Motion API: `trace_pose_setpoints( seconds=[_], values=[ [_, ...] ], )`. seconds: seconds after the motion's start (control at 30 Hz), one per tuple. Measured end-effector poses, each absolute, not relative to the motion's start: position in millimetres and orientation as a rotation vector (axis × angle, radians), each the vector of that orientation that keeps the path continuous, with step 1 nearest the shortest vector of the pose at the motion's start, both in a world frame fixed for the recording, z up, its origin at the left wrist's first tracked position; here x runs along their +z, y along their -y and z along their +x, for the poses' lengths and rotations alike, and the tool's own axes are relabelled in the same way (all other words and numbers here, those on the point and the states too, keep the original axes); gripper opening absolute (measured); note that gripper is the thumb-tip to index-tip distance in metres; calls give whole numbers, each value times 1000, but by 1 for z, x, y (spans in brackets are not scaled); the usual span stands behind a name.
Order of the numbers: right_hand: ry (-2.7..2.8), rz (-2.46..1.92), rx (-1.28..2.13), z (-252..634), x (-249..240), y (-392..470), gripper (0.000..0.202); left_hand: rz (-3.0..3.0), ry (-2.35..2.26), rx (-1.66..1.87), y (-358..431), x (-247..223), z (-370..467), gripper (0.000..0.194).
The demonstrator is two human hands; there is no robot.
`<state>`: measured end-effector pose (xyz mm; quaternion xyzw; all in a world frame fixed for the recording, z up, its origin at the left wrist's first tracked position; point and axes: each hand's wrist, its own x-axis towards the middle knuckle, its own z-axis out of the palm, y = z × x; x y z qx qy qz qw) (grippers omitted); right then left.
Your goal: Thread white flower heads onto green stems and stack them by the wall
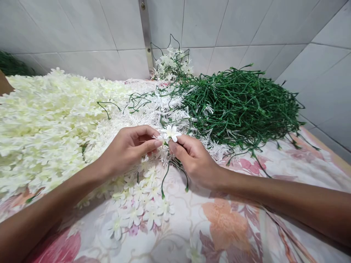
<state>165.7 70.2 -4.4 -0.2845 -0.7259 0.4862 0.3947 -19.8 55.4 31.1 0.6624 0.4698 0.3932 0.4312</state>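
Observation:
My right hand (196, 159) pinches a green artificial flower stem (165, 179) between thumb and fingers. A white artificial flower (170, 133) sits at the top of that stem, right at the fingertips, and the stem's loose ends hang below the hand. My left hand (131, 146) is closed in a pinch just left of the flower, its fingertips at the petals. Whatever lies between those fingertips is too small to make out. Under both hands spreads a heap of thin white spiky pieces (148, 115), partly hidden by the left hand.
Loose cream-white flower heads (49, 120) form a wide pile on the left. Green stems (241, 104) are heaped at the right. Finished-looking white flowers on stems (174, 62) lie against the tiled wall (214, 25). A floral cloth (175, 241) covers the surface.

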Motion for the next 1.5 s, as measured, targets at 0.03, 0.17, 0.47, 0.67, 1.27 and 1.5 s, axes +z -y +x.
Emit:
trace_pose_setpoints(
  seconds=[0.03, 0.17, 0.47, 0.67, 1.27, 1.5],
  values=[
    [1846, -719, 1223, 166, -4, -70, 26, 1685, -1190, 981, -55, 31, -20, 5],
    [1862, -713, 1208, 165, -4, -70, 26, 1799, -1261, 1015, -52, 31, -17, 6],
    [1917, -759, 1168, 165, -4, -71, 25, 1845, -1323, 1038, -47, 18, -18, 9],
    [1954, -776, 1133, 165, -3, -71, 21, 1888, -1331, 1042, -48, 15, -17, 8],
    [2001, -746, 1112, 165, -3, -74, 18, 1881, -1276, 976, -48, 18, -16, 8],
    [2020, -745, 1100, 165, -4, -73, 17, 1863, -1274, 956, -47, 20, -15, 9]
  ],
)
